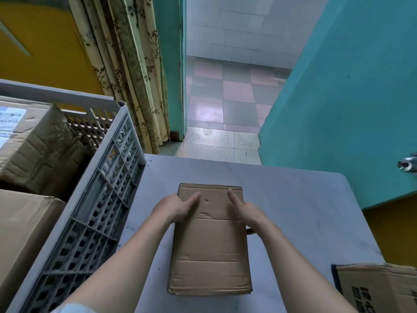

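The flattened cardboard box (pixel 209 240) lies in the middle of the surface (pixel 293 211). The left grip (pixel 178 206) and right grip (pixel 244 211) each clasp one long edge, thumbs on top, probably to lift it squarely.

Close view from above: I am wearing a pale, whitish-blue sleeve (pixel 74 309), its rounded edge just peeking in at the bottom of the frame on my left arm. Both forearms are showing bare from there down to my left hand (pixel 178 207) and my right hand (pixel 244 210).
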The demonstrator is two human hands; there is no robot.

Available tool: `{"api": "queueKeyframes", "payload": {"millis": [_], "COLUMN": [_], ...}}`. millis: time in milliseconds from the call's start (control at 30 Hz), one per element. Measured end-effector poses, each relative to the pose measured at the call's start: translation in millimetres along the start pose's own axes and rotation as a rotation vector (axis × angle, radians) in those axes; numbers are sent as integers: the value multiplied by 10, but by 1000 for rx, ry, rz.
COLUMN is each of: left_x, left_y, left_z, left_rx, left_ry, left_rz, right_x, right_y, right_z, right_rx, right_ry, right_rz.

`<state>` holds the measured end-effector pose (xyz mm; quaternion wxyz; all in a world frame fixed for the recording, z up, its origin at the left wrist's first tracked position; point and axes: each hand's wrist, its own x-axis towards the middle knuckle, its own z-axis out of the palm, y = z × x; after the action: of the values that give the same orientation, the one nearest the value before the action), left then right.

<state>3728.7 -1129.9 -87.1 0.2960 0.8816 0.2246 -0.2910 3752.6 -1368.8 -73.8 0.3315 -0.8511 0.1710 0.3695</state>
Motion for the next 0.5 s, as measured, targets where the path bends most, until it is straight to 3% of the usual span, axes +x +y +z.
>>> {"api": "queueKeyframes", "payload": {"millis": [267, 500], "left_x": [85, 185], "left_y": [56, 224], "left_z": [22, -131], "left_rx": [16, -43], "left_ry": [6, -26], "left_rz": [11, -99], "right_x": [130, 201], "right_y": [-30, -224], "right_z": [-21, -141], "right_rx": [-18, 113], "right_ry": [10, -26], "right_rz": [25, 106]}}
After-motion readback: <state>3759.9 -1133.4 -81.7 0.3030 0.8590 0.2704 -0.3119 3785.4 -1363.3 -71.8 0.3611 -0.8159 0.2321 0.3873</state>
